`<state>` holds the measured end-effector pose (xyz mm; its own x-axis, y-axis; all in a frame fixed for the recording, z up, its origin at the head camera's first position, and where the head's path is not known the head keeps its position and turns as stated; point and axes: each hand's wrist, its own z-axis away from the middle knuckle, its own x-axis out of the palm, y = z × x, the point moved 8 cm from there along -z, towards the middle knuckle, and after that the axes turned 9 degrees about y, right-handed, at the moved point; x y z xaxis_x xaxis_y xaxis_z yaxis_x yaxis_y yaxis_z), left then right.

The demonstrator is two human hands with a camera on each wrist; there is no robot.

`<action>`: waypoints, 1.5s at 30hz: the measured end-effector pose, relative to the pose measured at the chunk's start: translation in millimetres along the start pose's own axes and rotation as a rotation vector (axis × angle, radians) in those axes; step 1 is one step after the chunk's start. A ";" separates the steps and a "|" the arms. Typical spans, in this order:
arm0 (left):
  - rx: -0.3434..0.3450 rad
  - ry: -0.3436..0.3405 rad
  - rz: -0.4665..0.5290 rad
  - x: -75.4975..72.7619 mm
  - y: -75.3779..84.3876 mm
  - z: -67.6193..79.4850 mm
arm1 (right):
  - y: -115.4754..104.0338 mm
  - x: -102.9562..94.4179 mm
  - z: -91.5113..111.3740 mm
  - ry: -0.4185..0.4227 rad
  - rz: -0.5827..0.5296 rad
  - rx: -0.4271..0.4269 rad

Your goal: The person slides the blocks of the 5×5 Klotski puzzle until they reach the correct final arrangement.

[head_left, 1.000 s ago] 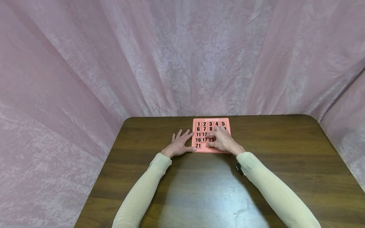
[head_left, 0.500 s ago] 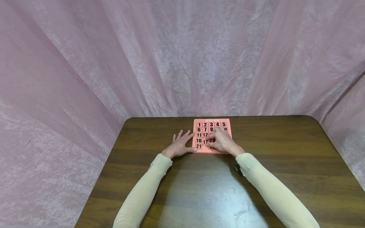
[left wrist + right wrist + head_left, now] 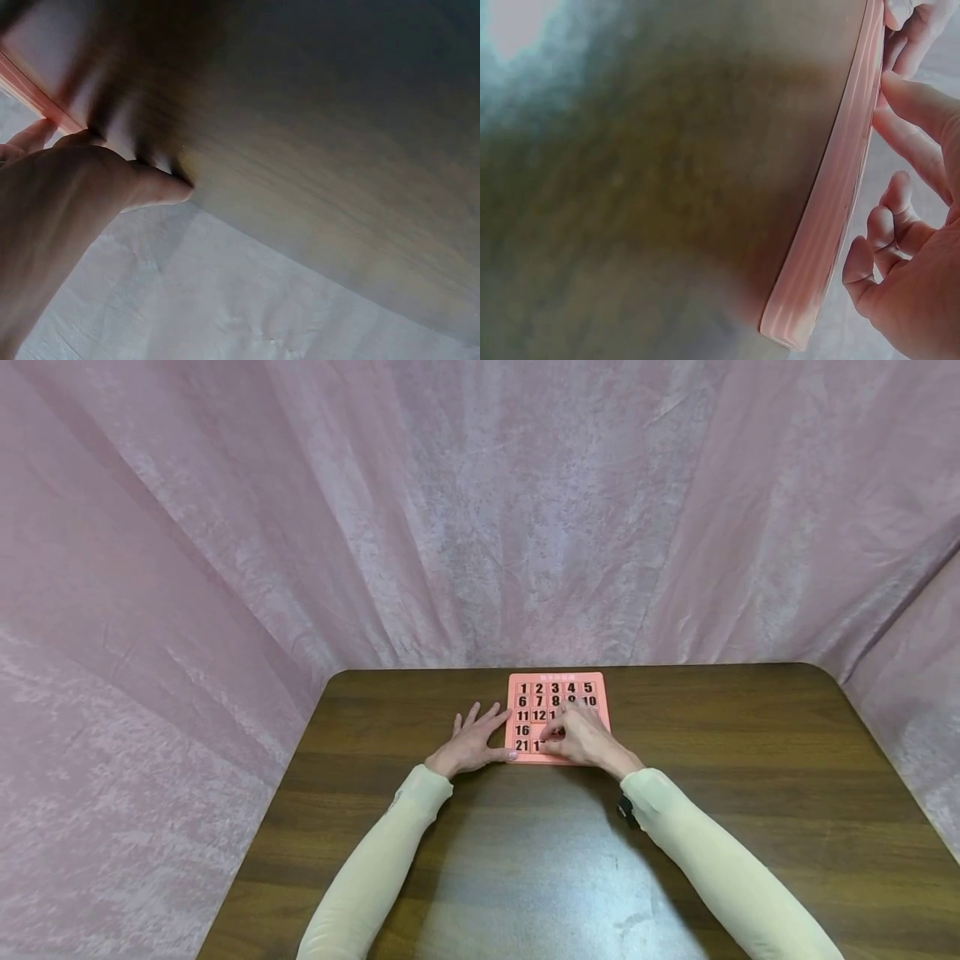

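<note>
A pink number slide puzzle (image 3: 517, 679) lies flat near the table's far edge. My left hand (image 3: 468, 745) has its fingers spread along the puzzle's left side, the thumb touching the lower left corner. Over the lower middle of the grid, my right hand (image 3: 587, 739) has its thumb and index fingertips on the tiles, beside the 17 tile (image 3: 536, 747) in the bottom row. Above that tile shows a bare slot. The hand hides several tiles to the right. In the right wrist view, the other fingers (image 3: 881, 225) are bent, off the puzzle's side.
The brown wooden table (image 3: 750, 760) stretches out on both sides and in front of the puzzle. A pink velvet curtain (image 3: 480, 527) hangs right behind its far edge. A small black device (image 3: 626, 810) sits at the right sleeve cuff.
The 17 tile has slid down from the fourth row to the bottom row, leaving a slot above. My right fingers have shifted slightly downward with it; the left hand stays put.
</note>
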<state>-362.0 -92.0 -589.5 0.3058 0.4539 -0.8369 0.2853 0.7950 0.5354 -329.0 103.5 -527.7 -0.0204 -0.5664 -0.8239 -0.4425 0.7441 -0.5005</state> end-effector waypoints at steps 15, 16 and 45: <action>-0.011 -0.023 -0.030 -15.7 25.1 15.8 | 15.6 -2.1 -16.8 -0.052 0.067 0.073; -0.010 -0.025 -0.032 -15.2 25.1 15.7 | 17.2 -1.4 -17.9 -0.065 0.072 0.082; -0.016 -0.013 -0.032 -13.8 22.2 15.3 | 8.0 -1.1 -8.5 -0.013 -0.026 0.045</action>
<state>-345.9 -86.8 -564.4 0.3088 0.4227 -0.8520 0.2808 0.8153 0.5063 -340.1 107.1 -528.6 0.0023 -0.5814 -0.8136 -0.4021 0.7444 -0.5331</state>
